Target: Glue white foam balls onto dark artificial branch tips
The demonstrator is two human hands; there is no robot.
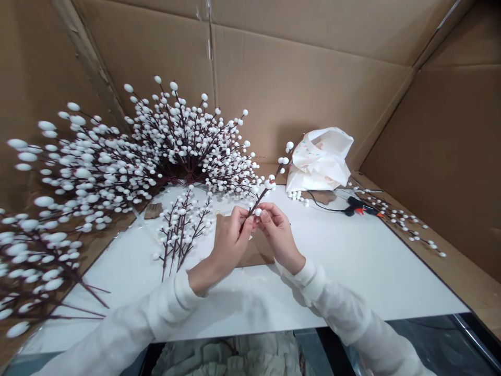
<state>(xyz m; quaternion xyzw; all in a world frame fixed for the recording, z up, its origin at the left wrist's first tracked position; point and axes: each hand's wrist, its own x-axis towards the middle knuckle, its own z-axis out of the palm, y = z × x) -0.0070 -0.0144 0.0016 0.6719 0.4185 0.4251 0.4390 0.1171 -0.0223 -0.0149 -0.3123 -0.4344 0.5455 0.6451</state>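
A dark brown artificial berry stem (260,198) with white berries rises at a slant between my hands, its tip leaning to the upper right. My left hand (227,239) is closed around its lower end. Close beside it, the fingers of my right hand (282,233) pinch a white berry (258,212) against the stem; how the berry meets the stem is hidden. Under both hands lies a brown cardboard piece (256,254). Several finished-looking berry stems (181,224) lie on the white board left of my left hand.
Big bunches of white-berry stems (188,141) fill the back left, with more stems (39,261) at the left edge. Back right stand a white bag (321,159), loose berries (299,197) and a black glue gun (355,205); more stems lie beyond. Cardboard walls (305,78) surround the white board (352,277).
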